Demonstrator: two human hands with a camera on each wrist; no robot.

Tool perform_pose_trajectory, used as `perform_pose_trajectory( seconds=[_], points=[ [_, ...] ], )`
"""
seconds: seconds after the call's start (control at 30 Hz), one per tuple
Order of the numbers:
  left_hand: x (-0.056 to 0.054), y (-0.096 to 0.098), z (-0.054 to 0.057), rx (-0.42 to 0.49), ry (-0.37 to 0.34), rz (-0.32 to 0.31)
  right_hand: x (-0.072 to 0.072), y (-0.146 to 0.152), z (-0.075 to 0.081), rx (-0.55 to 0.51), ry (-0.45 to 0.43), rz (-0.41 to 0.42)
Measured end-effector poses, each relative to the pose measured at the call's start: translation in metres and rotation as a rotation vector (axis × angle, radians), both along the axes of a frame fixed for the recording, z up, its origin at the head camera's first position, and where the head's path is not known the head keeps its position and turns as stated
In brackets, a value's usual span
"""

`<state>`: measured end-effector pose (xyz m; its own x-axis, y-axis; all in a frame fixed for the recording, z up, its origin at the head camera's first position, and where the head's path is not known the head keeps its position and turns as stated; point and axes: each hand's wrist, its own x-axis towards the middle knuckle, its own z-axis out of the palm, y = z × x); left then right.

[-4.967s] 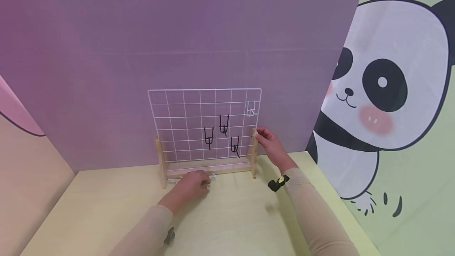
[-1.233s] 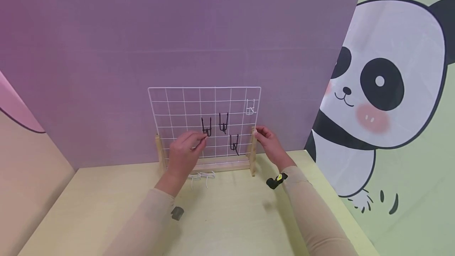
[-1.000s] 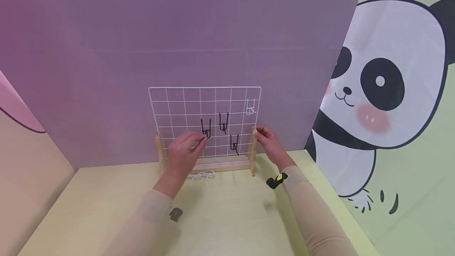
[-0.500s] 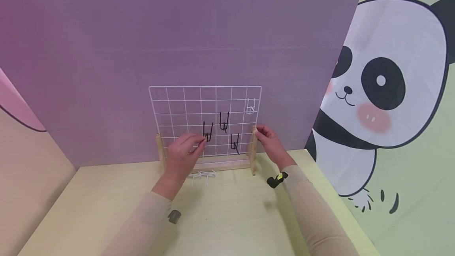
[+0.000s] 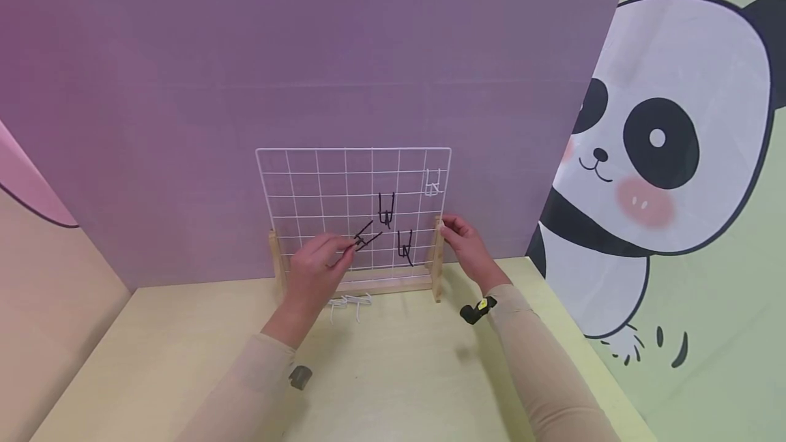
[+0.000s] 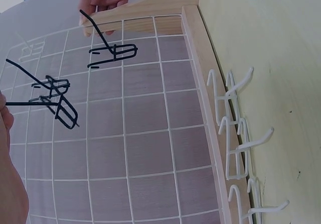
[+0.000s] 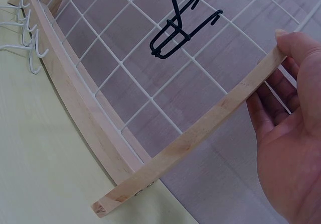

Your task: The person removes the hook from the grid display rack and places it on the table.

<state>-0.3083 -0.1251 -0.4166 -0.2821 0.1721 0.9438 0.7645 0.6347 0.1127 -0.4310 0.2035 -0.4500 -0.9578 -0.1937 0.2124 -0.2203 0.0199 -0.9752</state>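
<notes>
In the head view my left hand [image 5: 314, 271] pinches a black wire hook [image 5: 366, 236] by its stem, in front of the white wire grid [image 5: 353, 149]. That hook is tilted, its two prongs pointing up and to the right. My right hand [image 5: 467, 247] grips the top of the right wooden post [image 5: 438, 264] of the grid's stand, thumb on its near side. Two more black hooks hang upright on the wires, one upper [image 5: 385, 213] and one lower [image 5: 404, 247]. A white hook [image 5: 432, 186] hangs near the grid's upper right corner.
Several loose white hooks [image 6: 235, 148] lie along the stand's wooden base bar [image 7: 88, 101] on the pale tabletop [image 5: 393, 374]. A purple backdrop [image 5: 393, 53] stands close behind the grid. A panda picture [image 5: 675, 155] covers the wall at right.
My left hand has gone from the white hooks on the table up to a black hook. That hook, upright on the grid before, has lowered and tipped rightward. My right hand has stayed put.
</notes>
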Motion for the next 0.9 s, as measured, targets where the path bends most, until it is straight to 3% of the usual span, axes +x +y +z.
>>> perform_pose_trajectory(
  seconds=[0.27, 0.6, 0.9],
  points=[
    [0.001, 0.001, -0.006, -0.023, -0.009, 0.005, 0.000, 0.000, 0.000, 0.000, -0.006, -0.008],
    [0.001, 0.005, -0.013, -0.020, -0.055, -0.034, 0.003, -0.001, 0.002, -0.009, -0.001, 0.006],
    [-0.005, 0.014, -0.032, -0.075, -0.051, -0.034, 0.003, -0.002, 0.003, -0.019, 0.000, -0.005]
  ],
)
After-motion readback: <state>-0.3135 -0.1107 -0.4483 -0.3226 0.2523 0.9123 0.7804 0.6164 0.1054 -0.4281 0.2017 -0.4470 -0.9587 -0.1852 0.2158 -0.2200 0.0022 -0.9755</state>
